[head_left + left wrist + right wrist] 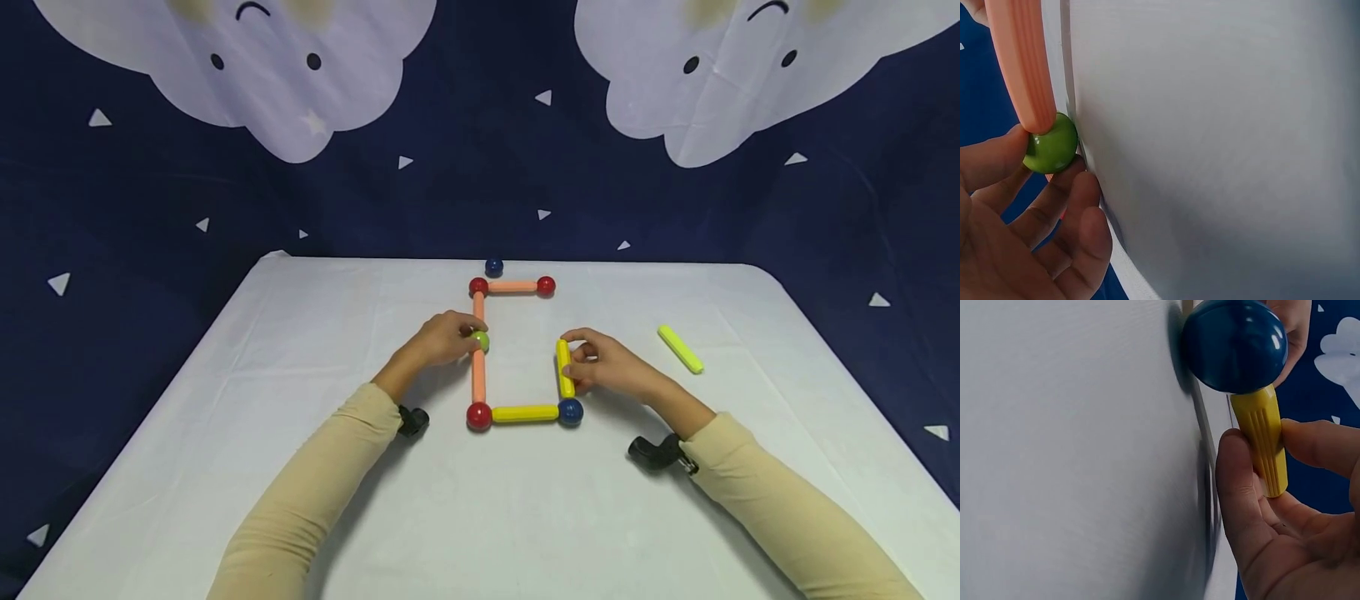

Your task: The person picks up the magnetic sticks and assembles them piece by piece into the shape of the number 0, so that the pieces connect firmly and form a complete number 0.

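My left hand (447,337) pinches a green ball (1052,145) between thumb and fingers. Orange ridged rods (478,379) meet that ball from the near and far sides. My right hand (606,363) holds an upright-running yellow rod (1263,440) by its sides, its near end against a blue ball (1235,345). From that blue ball a second yellow rod (525,414) runs left to a red ball (479,416). At the far end of the orange line sits another red ball (478,287), joined by an orange rod (512,287) to a third red ball (546,286).
A loose blue ball (493,267) lies near the table's far edge, behind the frame of rods. To the right of my right hand lies a loose yellow-green rod (681,349). White cloth covers the table (187,450); a dark blue patterned curtain (480,192) hangs behind.
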`<state>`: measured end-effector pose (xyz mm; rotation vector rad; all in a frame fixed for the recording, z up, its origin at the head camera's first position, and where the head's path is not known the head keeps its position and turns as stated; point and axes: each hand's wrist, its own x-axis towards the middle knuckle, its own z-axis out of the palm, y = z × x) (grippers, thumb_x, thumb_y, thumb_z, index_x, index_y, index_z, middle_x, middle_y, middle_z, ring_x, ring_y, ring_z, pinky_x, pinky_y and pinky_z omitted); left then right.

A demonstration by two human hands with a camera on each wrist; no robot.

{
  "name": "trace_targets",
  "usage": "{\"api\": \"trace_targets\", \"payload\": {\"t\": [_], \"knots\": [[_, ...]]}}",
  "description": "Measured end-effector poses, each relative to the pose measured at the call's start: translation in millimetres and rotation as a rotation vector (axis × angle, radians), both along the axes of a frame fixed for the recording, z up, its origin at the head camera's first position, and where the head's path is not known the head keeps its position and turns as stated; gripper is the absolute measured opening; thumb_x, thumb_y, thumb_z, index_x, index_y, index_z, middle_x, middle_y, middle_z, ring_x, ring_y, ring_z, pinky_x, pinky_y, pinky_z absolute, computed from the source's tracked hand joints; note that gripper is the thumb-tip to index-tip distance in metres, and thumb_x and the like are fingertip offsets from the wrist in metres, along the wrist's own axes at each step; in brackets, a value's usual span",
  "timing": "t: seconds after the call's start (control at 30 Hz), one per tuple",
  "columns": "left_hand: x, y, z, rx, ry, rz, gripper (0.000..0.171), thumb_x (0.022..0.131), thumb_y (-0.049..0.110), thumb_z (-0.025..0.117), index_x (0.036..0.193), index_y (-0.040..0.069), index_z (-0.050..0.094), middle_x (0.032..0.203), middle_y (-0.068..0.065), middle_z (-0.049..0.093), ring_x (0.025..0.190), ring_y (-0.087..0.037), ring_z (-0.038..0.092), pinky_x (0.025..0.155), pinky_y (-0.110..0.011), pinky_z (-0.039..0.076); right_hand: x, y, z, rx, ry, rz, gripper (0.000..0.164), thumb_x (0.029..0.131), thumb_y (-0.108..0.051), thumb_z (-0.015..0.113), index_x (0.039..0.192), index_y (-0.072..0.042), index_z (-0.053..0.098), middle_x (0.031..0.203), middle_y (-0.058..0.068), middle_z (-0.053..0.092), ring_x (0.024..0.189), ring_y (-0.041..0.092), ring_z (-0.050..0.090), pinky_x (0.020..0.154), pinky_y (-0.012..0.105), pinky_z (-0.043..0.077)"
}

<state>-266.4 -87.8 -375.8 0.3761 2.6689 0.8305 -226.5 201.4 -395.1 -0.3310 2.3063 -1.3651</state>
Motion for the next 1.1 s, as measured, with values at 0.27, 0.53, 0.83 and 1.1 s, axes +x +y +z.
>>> {"api": "trace_targets", "payload": {"t": [0.27, 0.53, 0.83, 1.1], "knots": [[0.5, -0.4, 0.5, 0.005, -0.003, -0.001, 0.036, 0.096, 0.019, 0.061, 0.132, 0.019, 0.064, 0.132, -0.013, 0.063, 0.110, -0.025, 0.057, 0.098, -0.041, 0.049, -0.6, -0.7, 0.1, 0.034, 0.026, 0.012, 0.055, 0.095, -0.010, 0.061, 0.144, 0.002, 0.038, 0.107, 0.018, 0.059, 0.077, 0.017, 0.068, 0.073, 0.032, 0.059], [0.1, 0.4, 1.8, -0.002, -0.002, -0.006, 0.036, 0.096, 0.019, 0.061, 0.132, 0.019, 0.064, 0.131, -0.013, 0.063, 0.108, -0.024, 0.057, 0.096, -0.040, 0.049, -4.6, -0.4, -0.2, 0.079, 0.025, 0.029, 0.054, 0.095, -0.012, 0.061, 0.143, 0.003, 0.040, 0.106, 0.016, 0.057, 0.077, 0.016, 0.068, 0.074, 0.031, 0.059], [-0.7, -0.7, 0.5, -0.019, 0.023, -0.024, 0.035, 0.096, 0.019, 0.061, 0.131, 0.019, 0.065, 0.128, -0.013, 0.065, 0.105, -0.024, 0.059, 0.092, -0.038, 0.049, -6.1, -2.4, 2.4, 0.144, 0.049, 0.058, 0.057, 0.095, -0.015, 0.062, 0.144, 0.004, 0.041, 0.106, 0.017, 0.060, 0.076, 0.016, 0.065, 0.072, 0.029, 0.055], [0.1, -1.1, 2.0, -0.025, 0.005, -0.025, 0.035, 0.097, 0.020, 0.059, 0.132, 0.020, 0.064, 0.130, -0.014, 0.064, 0.106, -0.024, 0.058, 0.093, -0.039, 0.050, -7.1, -7.9, 3.9, 0.235, 0.076, 0.062, 0.060, 0.094, -0.018, 0.062, 0.146, 0.003, 0.041, 0.106, 0.016, 0.061, 0.077, 0.014, 0.063, 0.072, 0.029, 0.053]]}}
